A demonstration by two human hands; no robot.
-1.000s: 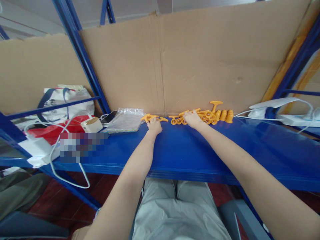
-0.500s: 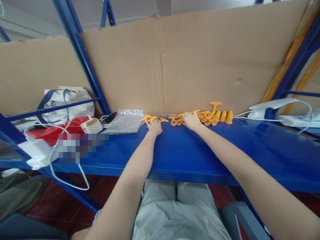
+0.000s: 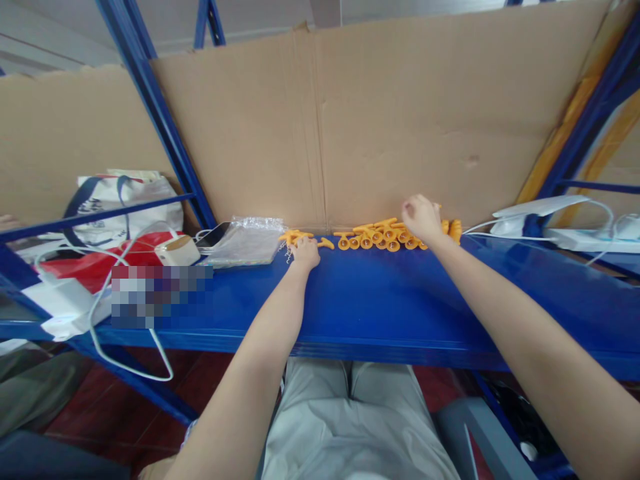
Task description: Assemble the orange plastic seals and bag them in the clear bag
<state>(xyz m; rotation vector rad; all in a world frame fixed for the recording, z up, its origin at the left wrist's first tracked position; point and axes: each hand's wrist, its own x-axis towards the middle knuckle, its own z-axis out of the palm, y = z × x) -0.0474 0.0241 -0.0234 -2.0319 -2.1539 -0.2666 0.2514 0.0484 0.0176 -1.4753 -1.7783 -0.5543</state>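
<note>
At the left end of the blue worktop (image 3: pixel 370 300), a white bag (image 3: pixel 143 210) with dark straps sits behind a red item (image 3: pixel 75 268), with white plugs (image 3: pixel 65 300), a looping white cable (image 3: pixel 115 367) and a small block-shaped adapter (image 3: pixel 177 252) in front. Next come a dark phone (image 3: pixel 216 235) and a clear plastic packet (image 3: pixel 250 245). Just right of the packet, the left hand (image 3: pixel 306 253) reaches onto a small cluster of orange T-handled pieces (image 3: pixel 296 236), a thin chain (image 3: pixel 289 253) beside it; whether its fingers grip one cannot be told. Farther right, a stacked row of orange pieces (image 3: pixel 377 237) lies along the foot of the cardboard (image 3: pixel 425 120), round open ends forward. Above this row's right end, the right hand (image 3: pixel 423 219) is raised with fingers curled, an orange tip showing just beside it; whether it grasps that piece is unclear. Orange cups (image 3: pixel 455 231) stand beyond, then a white power strip (image 3: pixel 575 237).
</note>
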